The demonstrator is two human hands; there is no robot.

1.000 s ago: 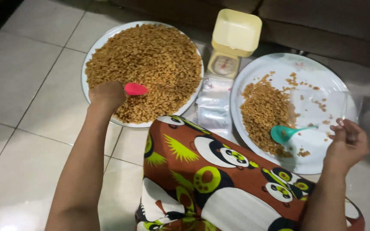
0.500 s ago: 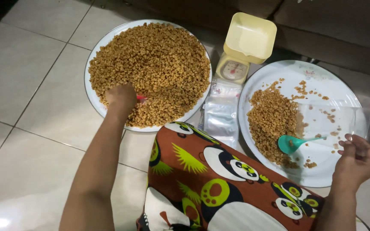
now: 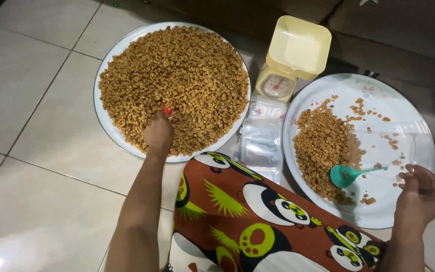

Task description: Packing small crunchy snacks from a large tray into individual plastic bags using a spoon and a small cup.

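Head view, left hand (image 3: 158, 135) inside heaped tray (image 3: 107, 132) rim; bare tiles (image 3: 41, 151) leftward

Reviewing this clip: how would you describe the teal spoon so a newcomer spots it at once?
Start at the round white tray on the right, the one only partly covered with brown pellets. Near its lower edge, just left of the right hand, lies the teal spoon, bowl toward the pellet heap. It is the only blue-green object; the other spoon is red and mostly buried.
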